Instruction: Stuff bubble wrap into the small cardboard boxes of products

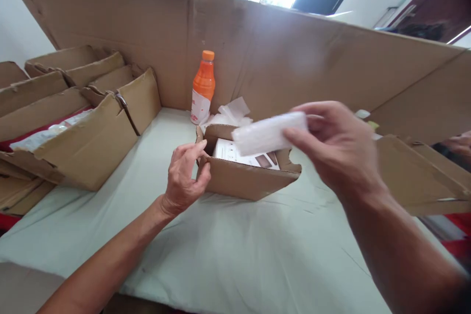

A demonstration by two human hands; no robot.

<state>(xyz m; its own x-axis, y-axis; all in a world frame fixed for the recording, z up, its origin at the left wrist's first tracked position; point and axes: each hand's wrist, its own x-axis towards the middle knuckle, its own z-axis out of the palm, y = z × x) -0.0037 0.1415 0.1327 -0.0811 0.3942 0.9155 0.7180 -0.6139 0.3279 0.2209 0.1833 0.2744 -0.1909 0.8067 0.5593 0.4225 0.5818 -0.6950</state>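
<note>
My right hand [327, 140] pinches a flat, oblong white packet [270, 132] between thumb and fingers; it looks like something in a thin translucent wrap, contents hidden. The packet is tilted above a small open cardboard box [250, 181]. Inside that box stand white printed cartons [226, 149], partly covered by the packet. At the box's left end, my left hand [187, 169] grips the wall, with fingers at the rim and thumb near the front corner. Behind the box lie crumpled white, see-through wrappers [235, 110].
An orange-capped bottle [203, 88] stands at the back against a tall cardboard wall [147, 34]. Several open cardboard bins [110, 142] occupy the left, one holding plastic-wrapped items. Another cardboard box [408, 176] is at right. A pale cloth [228, 245] covers the table.
</note>
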